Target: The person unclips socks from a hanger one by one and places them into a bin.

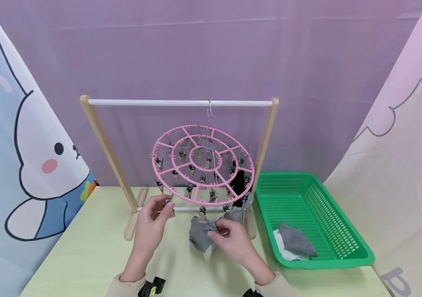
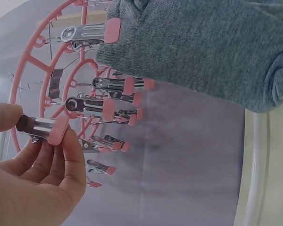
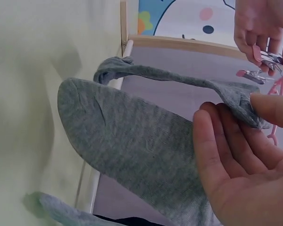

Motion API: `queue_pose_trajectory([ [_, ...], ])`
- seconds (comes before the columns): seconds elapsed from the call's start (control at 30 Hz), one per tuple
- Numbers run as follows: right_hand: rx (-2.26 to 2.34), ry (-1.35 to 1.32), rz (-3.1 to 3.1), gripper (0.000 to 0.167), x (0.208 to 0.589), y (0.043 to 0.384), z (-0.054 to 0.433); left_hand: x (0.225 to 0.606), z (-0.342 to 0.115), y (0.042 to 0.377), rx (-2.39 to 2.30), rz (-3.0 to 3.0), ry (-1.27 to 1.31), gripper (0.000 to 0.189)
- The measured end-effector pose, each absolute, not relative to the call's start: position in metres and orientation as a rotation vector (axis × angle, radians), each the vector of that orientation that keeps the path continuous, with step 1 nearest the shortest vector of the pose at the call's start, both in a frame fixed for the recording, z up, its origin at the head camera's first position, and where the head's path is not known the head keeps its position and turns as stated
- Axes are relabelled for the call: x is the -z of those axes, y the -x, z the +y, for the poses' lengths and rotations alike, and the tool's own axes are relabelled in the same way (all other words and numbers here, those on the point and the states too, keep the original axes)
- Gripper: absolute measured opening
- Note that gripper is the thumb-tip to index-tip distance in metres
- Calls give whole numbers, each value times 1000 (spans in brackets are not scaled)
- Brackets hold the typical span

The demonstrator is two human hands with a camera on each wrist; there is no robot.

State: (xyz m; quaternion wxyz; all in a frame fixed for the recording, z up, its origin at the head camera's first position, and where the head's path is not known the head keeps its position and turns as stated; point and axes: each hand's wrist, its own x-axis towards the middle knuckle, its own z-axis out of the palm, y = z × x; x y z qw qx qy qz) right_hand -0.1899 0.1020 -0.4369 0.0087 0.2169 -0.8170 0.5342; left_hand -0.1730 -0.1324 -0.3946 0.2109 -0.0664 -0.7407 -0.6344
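My left hand (image 1: 155,220) pinches a metal clothespin (image 2: 45,128) with pink tips between thumb and fingers, at the near left rim of a round pink drying hanger (image 1: 175,195). My right hand (image 1: 235,241) pinches one end of a grey sock (image 3: 170,75) below the near rim; the rest of it stretches away from the fingers. Close by, another grey sock (image 3: 132,146) hangs down. In the left wrist view, a clothespin (image 2: 92,33) grips a grey sock (image 2: 198,47). More grey fabric (image 1: 236,214) hangs at the hanger's right side.
The hanger hangs by a hook from the white bar (image 1: 151,102) of a wooden-legged rack (image 1: 108,152). Several spare clothespins dangle from it. A black item (image 1: 238,183) hangs at its right. On the table, a green basket (image 1: 359,243) holds grey cloth (image 1: 296,239) and white cloth (image 1: 285,249).
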Motion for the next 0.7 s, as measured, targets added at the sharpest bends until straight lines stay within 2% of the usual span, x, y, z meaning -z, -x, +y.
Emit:
queue_pose_trajectory([
  [0.47,-1744,-691,-2534,11,429,185,103,394,-129,169,1525,-2059,184,26],
  [0.7,-1832,-709,-2509,14,426,181,105,389,-119,163,1188,-1905,414,18],
])
